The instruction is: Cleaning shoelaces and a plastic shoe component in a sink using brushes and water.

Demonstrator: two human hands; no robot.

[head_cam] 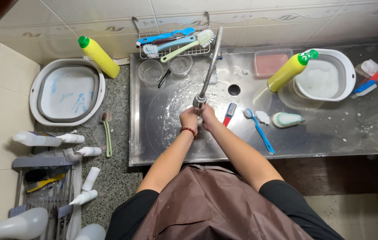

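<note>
My left hand (pixel 189 119) and my right hand (pixel 208 116) are pressed together under the flexible metal faucet (pixel 207 73), over the wet steel sink top (pixel 331 129). Something small and pale shows between the hands; what it is cannot be made out. A red bead bracelet (pixel 189 130) circles my left wrist. A red-handled brush (pixel 230 113) lies just right of my right hand. A blue toothbrush (pixel 258 130) lies further right.
Two yellow bottles with green caps (pixel 98 56) (pixel 289 70) stand left and right. A white basin (pixel 67 91) sits at left, a white tub (pixel 327 73) at right. A wire rack of brushes (pixel 174 43) hangs behind. Clear cups (pixel 150 71), a pink container (pixel 270 63) and white bottles (pixel 38 139) lie around.
</note>
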